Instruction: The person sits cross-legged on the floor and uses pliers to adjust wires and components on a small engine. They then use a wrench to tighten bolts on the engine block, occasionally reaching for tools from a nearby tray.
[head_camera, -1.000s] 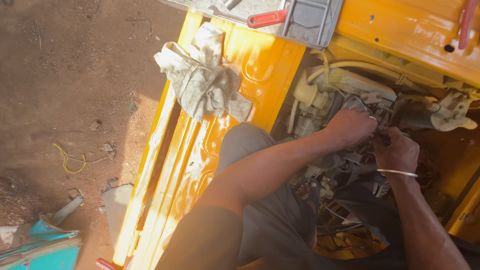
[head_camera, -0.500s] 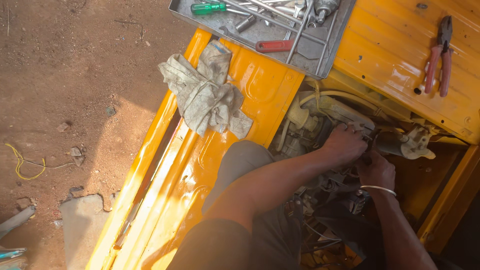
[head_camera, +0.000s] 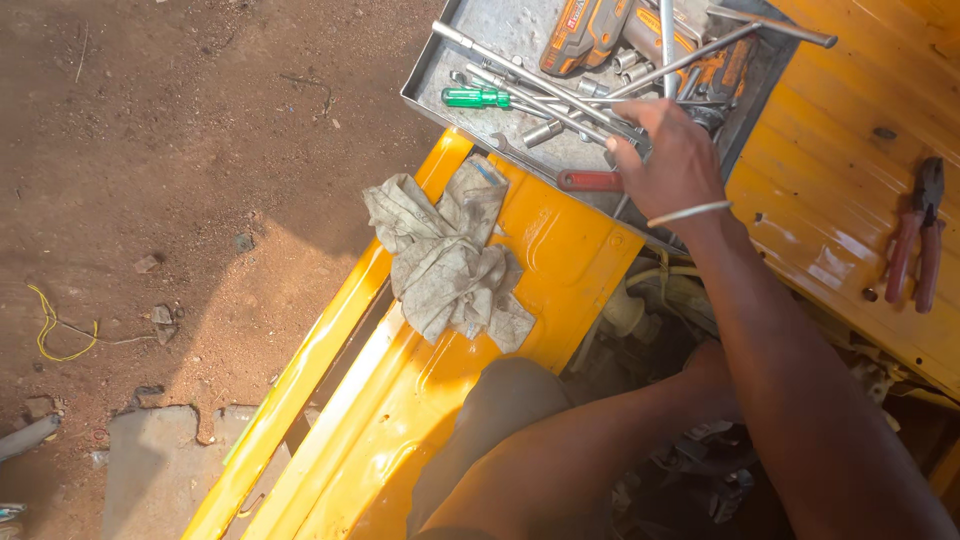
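Right hand (head_camera: 672, 160): upper centre of frame, fingers curled down among the tools in the grey metal tray (head_camera: 440, 70); what they grip, I cannot tell.
Left hand (head_camera: 712, 372): low in the engine bay, state unclear.
Handling: steel rods (head_camera: 540, 75) look stiff, heavy, possibly oily; best taken mid-shaft.
Nearby: rag (head_camera: 445, 255), pliers (head_camera: 915, 235).

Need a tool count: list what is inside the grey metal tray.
Tray holds a green-handled screwdriver, a red-handled tool, long metal rods, sockets and an orange power tool. The right hand hides what lies beneath it.
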